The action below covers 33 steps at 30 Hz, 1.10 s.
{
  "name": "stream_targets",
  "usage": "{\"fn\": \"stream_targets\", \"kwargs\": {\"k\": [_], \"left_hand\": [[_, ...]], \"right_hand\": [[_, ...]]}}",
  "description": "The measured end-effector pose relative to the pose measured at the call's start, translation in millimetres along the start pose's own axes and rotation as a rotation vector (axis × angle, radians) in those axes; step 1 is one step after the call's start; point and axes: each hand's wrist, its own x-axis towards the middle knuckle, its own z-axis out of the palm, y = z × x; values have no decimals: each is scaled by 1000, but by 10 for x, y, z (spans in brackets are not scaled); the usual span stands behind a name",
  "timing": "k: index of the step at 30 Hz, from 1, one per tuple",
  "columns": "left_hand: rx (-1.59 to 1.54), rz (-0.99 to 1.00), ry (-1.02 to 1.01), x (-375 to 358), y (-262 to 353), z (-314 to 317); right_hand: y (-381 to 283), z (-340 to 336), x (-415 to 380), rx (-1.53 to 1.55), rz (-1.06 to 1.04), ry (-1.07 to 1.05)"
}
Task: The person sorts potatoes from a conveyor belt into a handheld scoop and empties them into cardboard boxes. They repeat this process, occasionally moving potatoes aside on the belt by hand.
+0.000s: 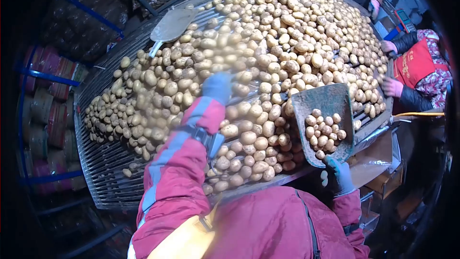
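A large heap of potatoes [287, 19] covers a slatted metal sorting table [103, 172]. My left hand [218, 87], in a blue-grey glove, reaches over the middle of the heap among the potatoes. Motion smears its fingers, so whether they hold anything is hidden. At the table's near right edge, my right hand [341, 176], in a greenish-grey glove, is closed at the handle end of a dark green scoop [304, 103]. Several small potatoes [326, 129] lie in the scoop, which rests tilted against the heap.
Another scoop [173, 24], pale with a light handle, lies at the far left of the table. Co-workers' gloved hands [393, 86] rest along the right edge, others at the far edge. Stacked sacks [55, 125] stand behind blue bars on the left; cardboard boxes [383, 182] sit below right.
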Motion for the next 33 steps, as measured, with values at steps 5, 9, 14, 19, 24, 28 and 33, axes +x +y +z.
{"fn": "stream_targets", "kwargs": {"k": [5, 9, 14, 19, 24, 28, 33], "left_hand": [[258, -74, -164, 335, 43, 419], [1, -111, -153, 374, 176, 169], [-1366, -455, -247, 140, 759, -349], [-1412, -258, -461, -130, 1902, -517], [-1434, 64, -882, -378, 3445, -670], [-1301, 199, -1126, -684, 4659, -824], [-1190, 276, -1359, -1112, 5737, -470]], "right_hand": [[174, -72, 15, 27, -14, -54], [377, -268, 20, 72, -68, -93], [527, -613, -15, 53, 4, -180], [745, -923, -91, -118, 94, -153], [1112, -1276, -162, -71, 70, -202], [1451, -1546, -228, 91, 80, -138], [1905, -1873, -376, 101, -98, 76]]}}
